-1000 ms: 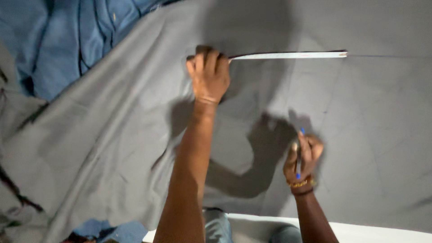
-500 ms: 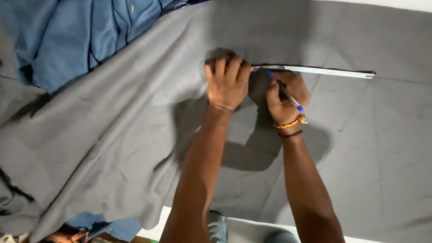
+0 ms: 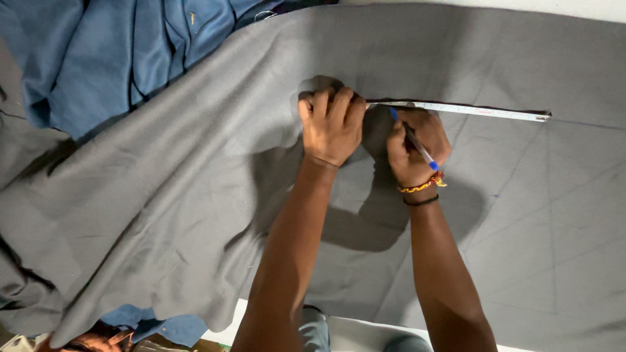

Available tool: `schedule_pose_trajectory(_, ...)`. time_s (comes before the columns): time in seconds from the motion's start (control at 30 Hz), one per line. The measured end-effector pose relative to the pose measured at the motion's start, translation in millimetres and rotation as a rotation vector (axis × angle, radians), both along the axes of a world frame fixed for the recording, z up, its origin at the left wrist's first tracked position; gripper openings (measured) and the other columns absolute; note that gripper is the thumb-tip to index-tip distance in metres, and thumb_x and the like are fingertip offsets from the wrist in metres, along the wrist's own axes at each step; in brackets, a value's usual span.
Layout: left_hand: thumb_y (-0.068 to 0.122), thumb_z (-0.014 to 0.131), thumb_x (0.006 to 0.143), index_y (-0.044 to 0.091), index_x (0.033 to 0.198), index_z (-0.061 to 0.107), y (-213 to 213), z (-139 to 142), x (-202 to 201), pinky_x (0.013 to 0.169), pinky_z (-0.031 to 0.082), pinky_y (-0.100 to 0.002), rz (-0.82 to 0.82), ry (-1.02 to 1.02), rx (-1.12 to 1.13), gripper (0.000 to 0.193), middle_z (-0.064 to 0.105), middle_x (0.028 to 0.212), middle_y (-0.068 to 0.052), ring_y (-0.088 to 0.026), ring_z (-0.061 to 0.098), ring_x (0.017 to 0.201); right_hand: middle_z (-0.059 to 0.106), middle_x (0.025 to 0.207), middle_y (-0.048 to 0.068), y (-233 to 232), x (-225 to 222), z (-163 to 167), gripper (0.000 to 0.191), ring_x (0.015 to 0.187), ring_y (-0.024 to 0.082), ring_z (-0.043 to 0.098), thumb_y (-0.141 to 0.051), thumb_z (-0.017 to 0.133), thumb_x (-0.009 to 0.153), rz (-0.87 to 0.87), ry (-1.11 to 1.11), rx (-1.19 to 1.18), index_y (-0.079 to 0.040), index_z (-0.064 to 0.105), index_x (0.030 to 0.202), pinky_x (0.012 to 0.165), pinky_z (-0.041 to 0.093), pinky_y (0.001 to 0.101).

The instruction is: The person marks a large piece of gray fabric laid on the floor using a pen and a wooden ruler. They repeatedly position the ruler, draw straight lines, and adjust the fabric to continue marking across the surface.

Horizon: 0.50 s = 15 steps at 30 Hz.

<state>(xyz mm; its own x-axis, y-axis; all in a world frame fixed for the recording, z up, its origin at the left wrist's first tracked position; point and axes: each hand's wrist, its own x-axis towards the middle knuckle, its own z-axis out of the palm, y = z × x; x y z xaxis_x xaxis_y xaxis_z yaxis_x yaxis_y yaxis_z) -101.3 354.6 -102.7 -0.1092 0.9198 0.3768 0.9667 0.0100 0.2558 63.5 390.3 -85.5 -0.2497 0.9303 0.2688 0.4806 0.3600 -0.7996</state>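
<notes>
The left hand (image 3: 331, 124) pressed flat, pinning a measuring tape (image 3: 469, 110) to soft, limp grey cloth (image 3: 163, 195); the right hand (image 3: 414, 146) gripped a blue pen (image 3: 415, 145) beside it. The cloth likely wrinkles unless held flat.

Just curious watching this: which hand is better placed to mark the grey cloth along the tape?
Probably the right hand: it holds the blue pen beside the measuring tape, while the left hand pins the tape's end.

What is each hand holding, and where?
The right hand holds a blue pen around its middle, tip at the tape. The left hand grips nothing; its fingers press the measuring tape end onto the grey cloth.
</notes>
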Motion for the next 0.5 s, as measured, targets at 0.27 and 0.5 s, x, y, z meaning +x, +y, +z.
schedule_pose_trajectory(0.27, 0.020, 0.076, 0.092, 0.011, 0.093, 0.067, 0.0, 4.3, -0.1, 0.087, 0.043, -0.050, -0.003, 0.001, 0.023, 0.012, 0.062, 0.109, -0.003, -0.026, 0.057, 0.101, 0.072, 0.114, 0.018, -38.4, 48.3, -2.7, 0.016, 0.104, 0.033, 0.071, 0.007, 0.062, 0.103, -0.121, -0.026, 0.040, 0.002, 0.066, 0.117, 0.093, 0.058, 0.0422)
schedule_pose_trajectory(0.5, 0.020, 0.076, 0.088, 0.012, 0.101, 0.069, 6.2, 10.7, 2.6, 0.086, 0.043, -0.050, 0.040, 0.026, 0.028, 0.017, 0.063, 0.110, -0.003, -0.027, 0.058, 0.103, 0.065, 0.142, 0.022, -12.2, 144.7, -30.6, 0.030, 0.138, 0.043, 0.052, -0.005, 0.062, 0.097, -0.168, -0.823, -0.039, -0.002, 0.067, 0.126, 0.108, 0.038, 0.0540)
